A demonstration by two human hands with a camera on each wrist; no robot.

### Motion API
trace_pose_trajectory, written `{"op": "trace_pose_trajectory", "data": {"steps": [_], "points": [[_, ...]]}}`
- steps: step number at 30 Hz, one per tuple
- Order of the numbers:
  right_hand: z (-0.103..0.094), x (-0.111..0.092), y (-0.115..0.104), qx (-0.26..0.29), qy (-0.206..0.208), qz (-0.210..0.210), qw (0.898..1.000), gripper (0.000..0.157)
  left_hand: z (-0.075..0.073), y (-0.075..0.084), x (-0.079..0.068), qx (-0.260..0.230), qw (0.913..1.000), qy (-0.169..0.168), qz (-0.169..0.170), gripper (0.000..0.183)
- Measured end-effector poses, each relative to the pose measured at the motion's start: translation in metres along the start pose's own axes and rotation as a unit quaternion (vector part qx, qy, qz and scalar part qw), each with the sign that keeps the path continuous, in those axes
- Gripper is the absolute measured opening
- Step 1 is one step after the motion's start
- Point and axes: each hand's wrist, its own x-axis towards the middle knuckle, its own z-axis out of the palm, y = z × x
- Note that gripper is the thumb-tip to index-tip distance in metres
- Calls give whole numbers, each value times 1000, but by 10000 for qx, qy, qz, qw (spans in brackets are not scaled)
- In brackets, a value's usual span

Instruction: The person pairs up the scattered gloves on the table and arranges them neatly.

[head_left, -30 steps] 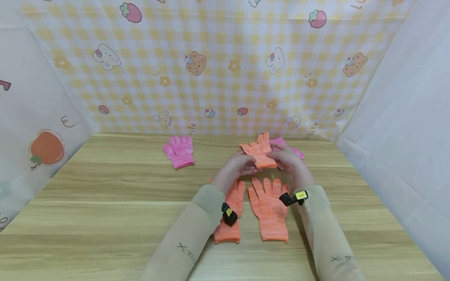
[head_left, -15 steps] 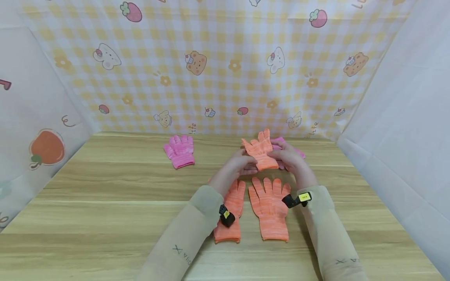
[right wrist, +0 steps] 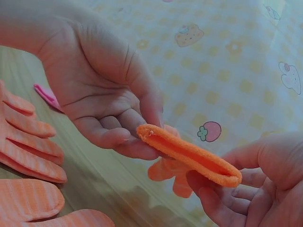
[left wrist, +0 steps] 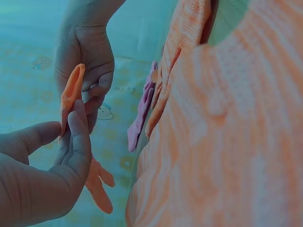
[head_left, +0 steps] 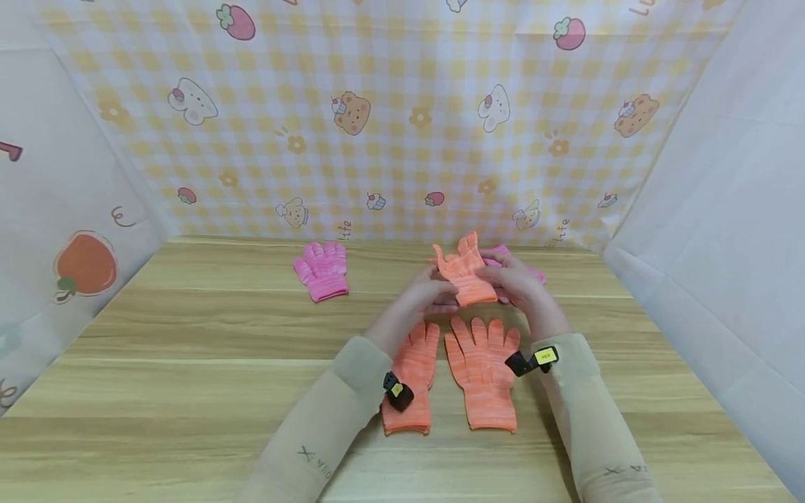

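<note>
A small orange knit glove [head_left: 468, 276] is held up between both hands over the far part of the table, its fingers pointing away and some of them bent. My left hand [head_left: 430, 293] pinches one side of its cuff between thumb and fingers. On the opposite side my right hand [head_left: 516, 281] pinches it the same way. The right wrist view shows the cuff opening [right wrist: 189, 153] as a narrow slit, with the left hand [right wrist: 109, 90] at one end and the right hand [right wrist: 255, 189] at the other. A pink glove [head_left: 534, 272] lies partly hidden behind my right hand.
Two larger orange gloves [head_left: 487, 381] lie flat side by side nearer the body; my left forearm and wrist camera partly cover the left one [head_left: 418, 363]. Another pink glove [head_left: 322, 272] lies at the back left of the wooden table [head_left: 189, 391]. A checked cloth [head_left: 390, 140] hangs behind.
Both hands keep hold of the small orange glove, which has shifted slightly right. Its left-hand fingers have bent upward. My left forearm has moved a little left, uncovering more of the larger glove below.
</note>
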Motion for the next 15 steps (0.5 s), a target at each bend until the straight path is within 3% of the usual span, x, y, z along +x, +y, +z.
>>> {"op": "trace_pose_trajectory", "data": {"steps": [15], "points": [[12,-8,-7,-21,223,-275,9994,60,-4,3,-10,11,9995,-225,234,69]]}}
